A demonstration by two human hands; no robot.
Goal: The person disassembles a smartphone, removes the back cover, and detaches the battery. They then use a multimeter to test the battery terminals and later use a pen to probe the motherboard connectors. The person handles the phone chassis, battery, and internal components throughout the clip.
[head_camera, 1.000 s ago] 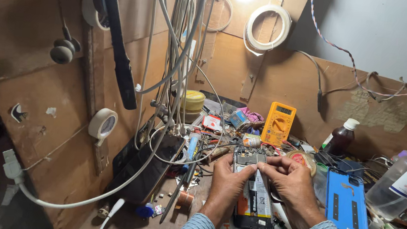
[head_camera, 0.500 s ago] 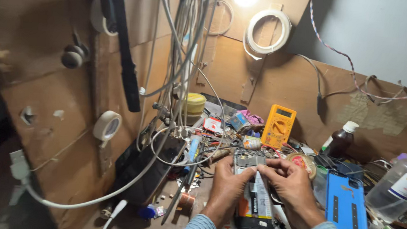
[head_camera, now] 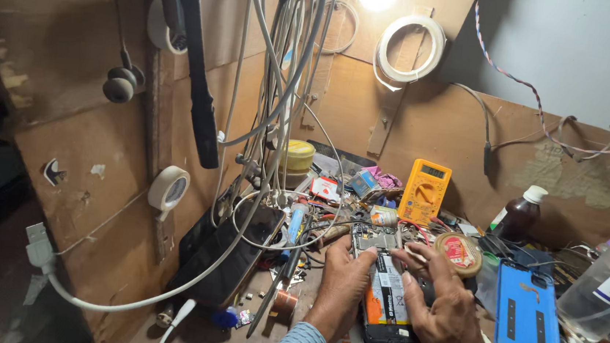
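Both hands rest on an opened phone [head_camera: 386,296] lying flat on the workbench [head_camera: 231,338]. The left hand [head_camera: 341,285] grips its left edge, fingers curled; the right hand [head_camera: 441,301] pinches near the top — battery and circuit board exposed between the fingertips.

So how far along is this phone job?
Done: the phone lies opened, battery and circuit board bare, and a blue back cover sits off to the right. In hand: the left hand steadies it while the right hand picks at the top. Left: the cover isn't back on.
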